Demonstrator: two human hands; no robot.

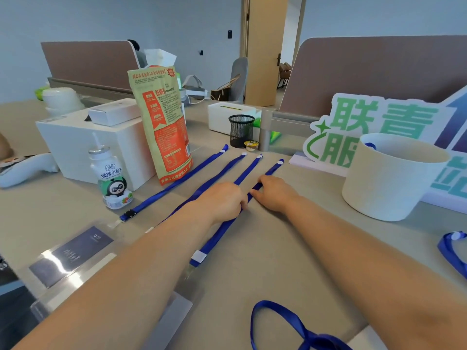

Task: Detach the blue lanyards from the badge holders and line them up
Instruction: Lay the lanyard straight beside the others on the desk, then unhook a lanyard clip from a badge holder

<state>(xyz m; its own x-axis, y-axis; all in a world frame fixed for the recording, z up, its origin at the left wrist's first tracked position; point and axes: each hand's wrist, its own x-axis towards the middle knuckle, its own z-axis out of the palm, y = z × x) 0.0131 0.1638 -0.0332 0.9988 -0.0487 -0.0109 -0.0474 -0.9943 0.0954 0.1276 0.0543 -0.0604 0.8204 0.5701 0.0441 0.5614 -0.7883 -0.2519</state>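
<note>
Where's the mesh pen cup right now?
Head view: the mesh cup stands centre, just past the far ends of the lanyards, with a small tub at its right and a white box behind it.

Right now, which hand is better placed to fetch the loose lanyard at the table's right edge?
Right: the right hand sits nearer that loose lanyard; the left hand would cross the right arm.

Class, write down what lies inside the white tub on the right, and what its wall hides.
Inside the tub, only a bit of blue strap, likely a lanyard, shows by the left rim. The wall covers everything lower down.
</note>
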